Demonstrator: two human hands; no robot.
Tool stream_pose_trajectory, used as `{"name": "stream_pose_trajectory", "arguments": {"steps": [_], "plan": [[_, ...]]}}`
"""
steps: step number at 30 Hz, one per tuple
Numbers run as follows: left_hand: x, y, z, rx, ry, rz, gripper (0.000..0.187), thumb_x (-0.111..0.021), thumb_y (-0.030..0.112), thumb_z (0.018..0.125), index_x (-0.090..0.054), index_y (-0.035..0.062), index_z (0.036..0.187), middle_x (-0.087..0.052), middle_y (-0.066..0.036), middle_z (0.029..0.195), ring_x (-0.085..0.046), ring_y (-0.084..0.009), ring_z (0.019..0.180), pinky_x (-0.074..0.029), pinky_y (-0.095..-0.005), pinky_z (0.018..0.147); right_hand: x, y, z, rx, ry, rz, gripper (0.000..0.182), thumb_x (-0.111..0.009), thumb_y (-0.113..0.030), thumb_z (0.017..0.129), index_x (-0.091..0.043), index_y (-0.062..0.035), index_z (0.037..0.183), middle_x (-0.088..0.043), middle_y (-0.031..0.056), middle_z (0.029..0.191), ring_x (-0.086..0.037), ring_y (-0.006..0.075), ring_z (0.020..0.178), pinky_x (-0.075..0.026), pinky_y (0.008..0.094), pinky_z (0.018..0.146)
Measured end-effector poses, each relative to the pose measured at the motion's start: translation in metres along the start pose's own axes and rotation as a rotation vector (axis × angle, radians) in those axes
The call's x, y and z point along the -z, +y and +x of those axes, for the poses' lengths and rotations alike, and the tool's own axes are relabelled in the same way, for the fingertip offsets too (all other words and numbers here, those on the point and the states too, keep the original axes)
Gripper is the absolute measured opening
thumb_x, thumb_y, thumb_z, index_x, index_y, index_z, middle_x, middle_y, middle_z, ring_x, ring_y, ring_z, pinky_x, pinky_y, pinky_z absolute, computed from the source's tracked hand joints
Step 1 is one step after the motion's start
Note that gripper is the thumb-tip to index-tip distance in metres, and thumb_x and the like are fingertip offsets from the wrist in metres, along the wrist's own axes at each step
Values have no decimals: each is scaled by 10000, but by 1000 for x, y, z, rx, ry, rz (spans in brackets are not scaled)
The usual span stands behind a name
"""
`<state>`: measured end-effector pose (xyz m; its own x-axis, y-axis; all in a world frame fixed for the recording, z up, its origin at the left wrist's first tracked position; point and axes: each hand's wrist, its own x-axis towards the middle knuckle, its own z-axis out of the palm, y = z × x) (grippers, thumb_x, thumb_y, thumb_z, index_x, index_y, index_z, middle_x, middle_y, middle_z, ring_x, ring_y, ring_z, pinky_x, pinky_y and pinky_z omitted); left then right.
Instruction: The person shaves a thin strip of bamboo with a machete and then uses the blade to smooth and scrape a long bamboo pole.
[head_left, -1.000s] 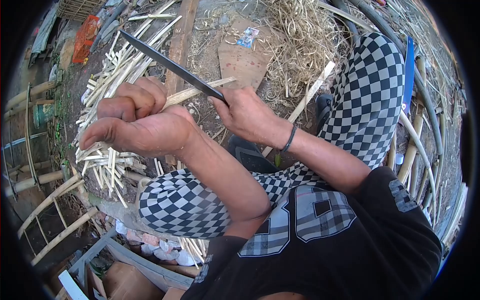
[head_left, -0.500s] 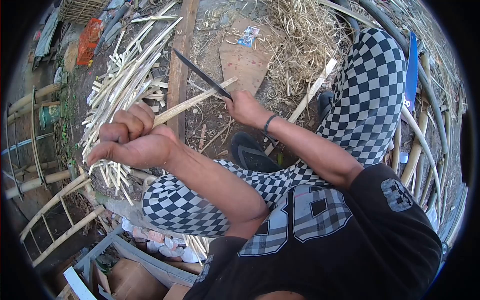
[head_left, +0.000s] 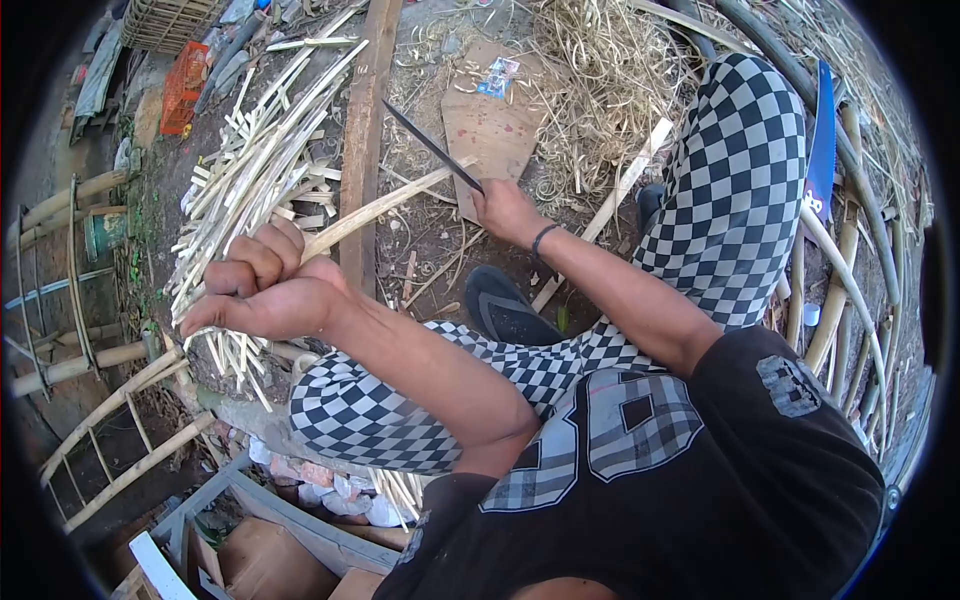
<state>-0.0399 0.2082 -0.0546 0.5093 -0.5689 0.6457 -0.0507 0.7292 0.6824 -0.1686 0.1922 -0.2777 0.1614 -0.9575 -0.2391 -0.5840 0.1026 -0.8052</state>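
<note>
My left hand [head_left: 265, 285] is closed round the near end of a pale split bamboo strip [head_left: 375, 207], its fingers curled over it. The strip slants up and away to the right, across a long wooden plank [head_left: 362, 130] on the ground. In my right hand [head_left: 508, 213] is the handle of a long dark-bladed knife [head_left: 432, 146], the fingers wrapped round it. Its blade points up and left and overlaps the strip's far end in this view. The handle is mostly hidden in my grip.
Left of the plank lies a heap of split strips [head_left: 262, 160]. Ahead are a flat board [head_left: 497, 130] and a pile of curly shavings [head_left: 610, 95]. A blue saw blade [head_left: 822, 140] and several poles [head_left: 838, 290] lie at the right. An orange crate [head_left: 184, 90] stands far left.
My right hand has moved slightly right with the knife, and the blade has slid toward the strip's far end. My left hand keeps its hold, almost in place.
</note>
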Motion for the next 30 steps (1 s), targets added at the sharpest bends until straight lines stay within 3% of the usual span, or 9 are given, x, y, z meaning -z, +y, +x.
{"name": "stream_pose_trajectory", "arguments": {"steps": [4,8,10,12,15,21,24,27,30], "plan": [[-2,-3,5,18,54,-38,645,-266,690,989,-149,187,603,-128,50,482,-47,-74,447,-67,-246,415,21,-26,-5,7,-25,-15,332,-488,-255,989,-650,28,1049,-669,298,879,-667,463,868,-534,522,811],[-7,1,6,35,73,-40,650,-260,687,991,-158,182,595,-121,49,475,-60,-74,433,-68,-250,416,37,-73,-31,176,-18,66,333,-499,-258,986,-639,38,1045,-671,295,878,-666,455,874,-527,528,792],[-3,0,5,33,20,-41,651,-254,686,993,-159,182,592,-118,50,475,-63,-78,428,-68,-252,418,13,-34,-12,194,14,82,332,-507,-257,979,-648,39,1027,-672,296,873,-668,450,883,-528,523,787],[-1,-2,2,2,23,61,652,-250,689,993,-153,185,591,-112,52,478,-52,-83,434,-66,-256,419,-4,8,11,56,43,31,336,-511,-259,974,-660,40,1001,-670,301,872,-668,454,891,-532,517,786],[8,1,10,55,127,-20,648,-250,685,995,-150,188,591,-112,53,480,-47,-85,442,-65,-259,424,7,-2,12,6,2,-93,339,-511,-265,974,-670,34,987,-673,299,888,-670,454,896,-537,516,786],[4,-1,9,56,82,-33,641,-255,680,998,-146,193,595,-112,53,481,-53,-83,445,-67,-258,433,27,-61,-19,151,5,-26,311,-512,-228,962,-690,25,989,-679,292,892,-676,447,892,-545,509,798],[5,-1,6,42,38,42,641,-254,681,998,-145,194,596,-115,51,480,-49,-82,444,-72,-256,425,-7,11,12,-3,43,-58,303,-512,-221,961,-688,25,979,-683,279,877,-677,448,875,-547,506,785],[9,-1,11,30,87,-17,641,-247,682,998,-144,191,598,-120,48,478,-48,-80,441,-78,-255,419,-8,17,25,-10,33,-147,282,-506,-207,962,-682,13,983,-688,264,869,-682,435,863,-550,505,771],[7,-3,12,61,94,-30,644,-241,688,995,-139,188,601,-115,49,482,-49,-80,444,-73,-258,422,19,-30,1,84,-8,-121,268,-512,-195,951,-689,5,976,-690,261,881,-686,426,868,-554,497,769]]}}
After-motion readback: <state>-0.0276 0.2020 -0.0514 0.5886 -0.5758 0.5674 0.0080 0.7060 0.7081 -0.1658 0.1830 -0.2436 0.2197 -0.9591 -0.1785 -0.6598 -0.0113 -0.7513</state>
